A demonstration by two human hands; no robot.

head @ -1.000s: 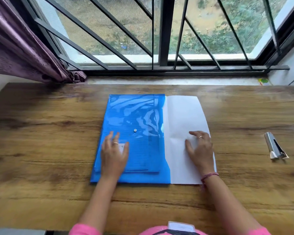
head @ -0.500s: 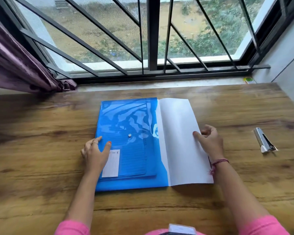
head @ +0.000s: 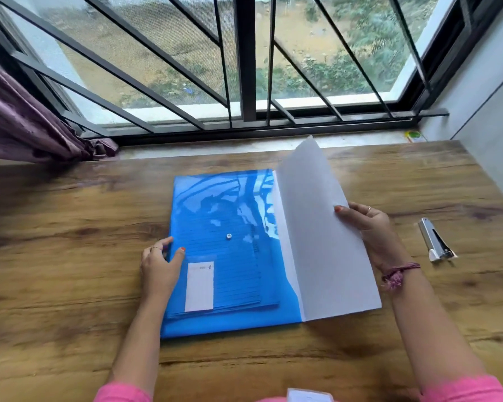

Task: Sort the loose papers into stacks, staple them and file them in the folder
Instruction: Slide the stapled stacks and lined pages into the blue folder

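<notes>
Holding the white flap (head: 317, 227) by its right edge, your right hand (head: 372, 230) has thumb on the near face and fingers curled behind, so that grip is clamped on the flap. The flap stands raised and tilted, right of centre frame, its far corner lifted off the surface (head: 70, 271) and its left edge hinged along the blue folder (head: 230, 256).

Your left hand (head: 160, 265) sits at the folder's left edge, centre-left of frame. The thumb lies on the blue cover and the fingers curl at the rim; this grip is closed on the folder's edge.

The folder lies flat at centre frame. Lined papers (head: 230, 285) show through the translucent cover, with a white label (head: 199, 287) at lower left of the cover and a snap button (head: 228, 236) near its middle.

The stapler (head: 434, 242) lies on the surface at the right of frame, well apart from the folder and just right of your right wrist.

A purple curtain (head: 26, 126) hangs at upper left; a barred window (head: 244, 68) fills the top of frame.
</notes>
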